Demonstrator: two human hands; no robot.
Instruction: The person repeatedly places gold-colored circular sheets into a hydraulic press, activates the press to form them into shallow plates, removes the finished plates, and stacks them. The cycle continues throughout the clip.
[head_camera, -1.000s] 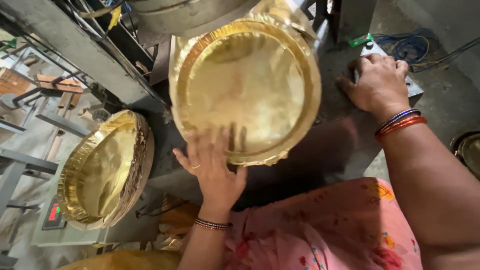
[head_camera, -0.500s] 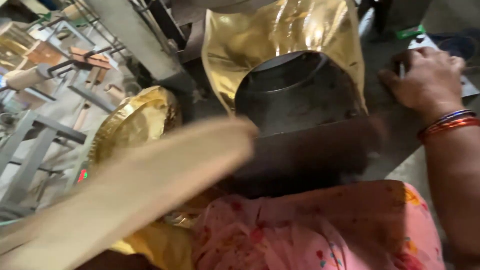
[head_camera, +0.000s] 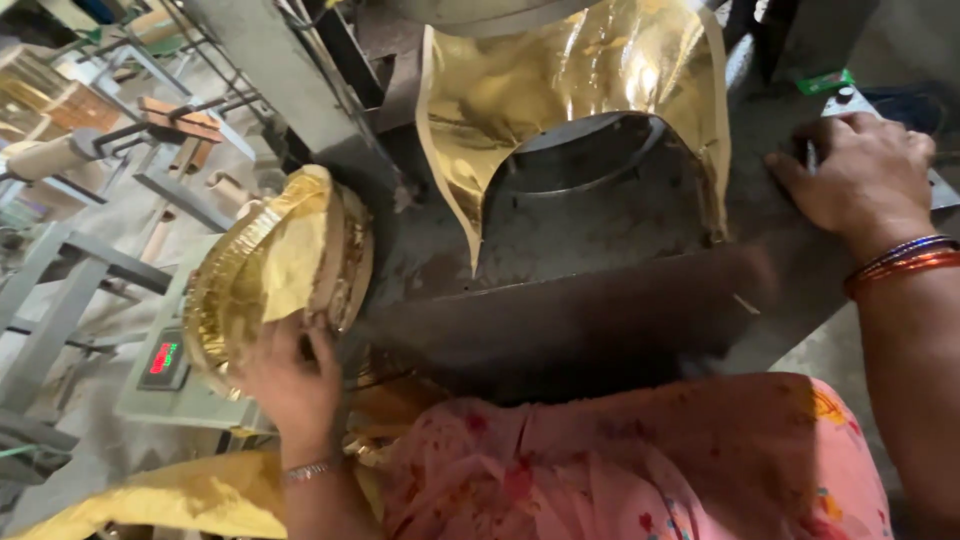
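Left hand (head_camera: 290, 385) fingers closed against stack of round gold foil plates (head_camera: 275, 270). Right hand (head_camera: 860, 175) open, resting flat on dark metal press, beside crumpled gold foil sheet (head_camera: 570, 80).

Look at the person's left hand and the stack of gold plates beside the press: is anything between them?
Nothing visible. The left hand is already on the stack of gold plates, fingers against its lower edge. The right hand rests apart on the machine's far side, beside the gold foil sheet.
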